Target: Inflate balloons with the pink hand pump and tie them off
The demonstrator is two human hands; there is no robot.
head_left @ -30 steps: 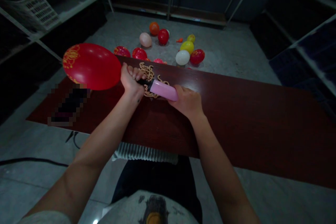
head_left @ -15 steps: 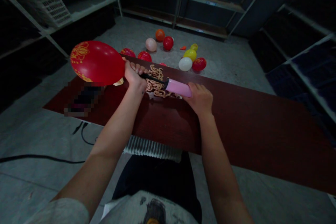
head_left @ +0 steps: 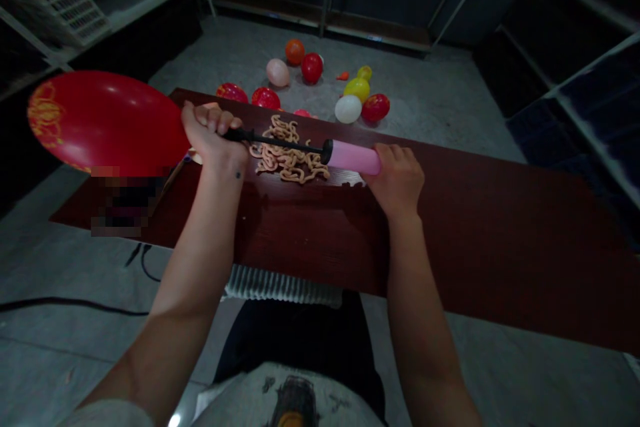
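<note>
A balloon pump [head_left: 353,156] with a pink barrel and a black rod spans the space between my hands, above the table. My right hand [head_left: 397,177] is closed round the barrel's right end. My left hand [head_left: 215,133] is closed at the pump's black end, where a large red balloon [head_left: 110,120] with yellow printing meets it. The balloon's neck is hidden in my fingers. Behind and below the rod, a pile of limp, tan uninflated balloons [head_left: 290,163] lies on the dark red table [head_left: 310,233].
On the floor past the table lie several balloons, among them a white balloon [head_left: 349,109], an orange balloon [head_left: 295,52] and a yellow balloon [head_left: 357,89]. Shelving [head_left: 380,33] lines the back. A white basket [head_left: 70,7] stands on the left shelf. A cable [head_left: 70,303] crosses the floor.
My left hand has moved left and the right hand slightly right, so more of the pump's black rod shows. The red balloon has shifted left and looks bigger.
</note>
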